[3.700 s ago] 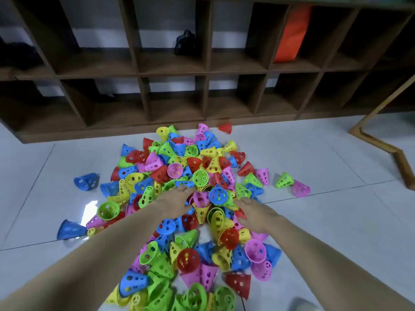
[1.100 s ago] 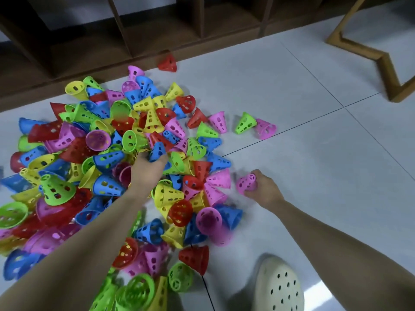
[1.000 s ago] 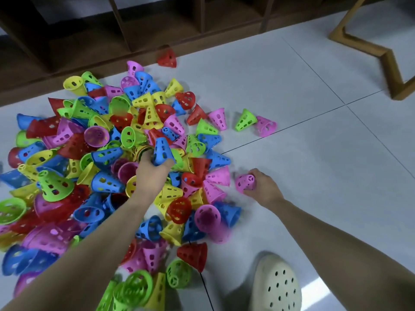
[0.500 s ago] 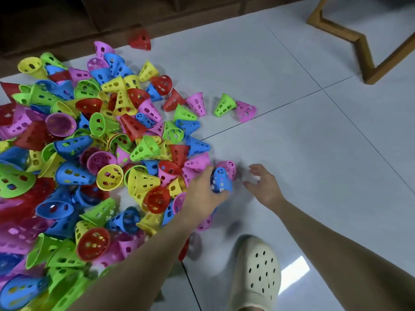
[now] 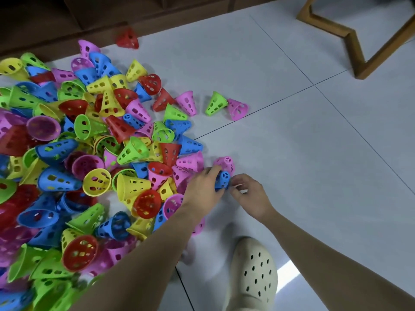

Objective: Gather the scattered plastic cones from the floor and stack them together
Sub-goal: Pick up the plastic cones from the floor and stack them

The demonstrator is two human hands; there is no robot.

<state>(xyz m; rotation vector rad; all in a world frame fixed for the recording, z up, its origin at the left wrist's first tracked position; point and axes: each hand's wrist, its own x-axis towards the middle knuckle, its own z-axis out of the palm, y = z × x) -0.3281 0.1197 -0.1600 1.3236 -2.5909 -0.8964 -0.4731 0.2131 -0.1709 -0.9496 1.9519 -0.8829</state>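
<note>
Cones [image 5: 96,153] in red, blue, green, yellow and pink lie heaped over the left half of the tiled floor [image 5: 303,164], most on their sides, the pile reaching back to a dark shelf base [image 5: 67,25]. At the pile's right edge the left hand [image 5: 203,190] curls its fingers round a blue cone [image 5: 222,180], whose small end points up and away. A pink cone [image 5: 225,163] sits just behind, touching the blue one. The right hand [image 5: 250,196] meets it from the other side, fingertips pinching at the blue cone's lower edge. Farther back a green cone [image 5: 216,103] and another pink one [image 5: 237,108] lie together, apart from the heap. A cream clog [image 5: 251,274] stands near the bottom, and a wooden leg [image 5: 359,48] angles across the top right.
</note>
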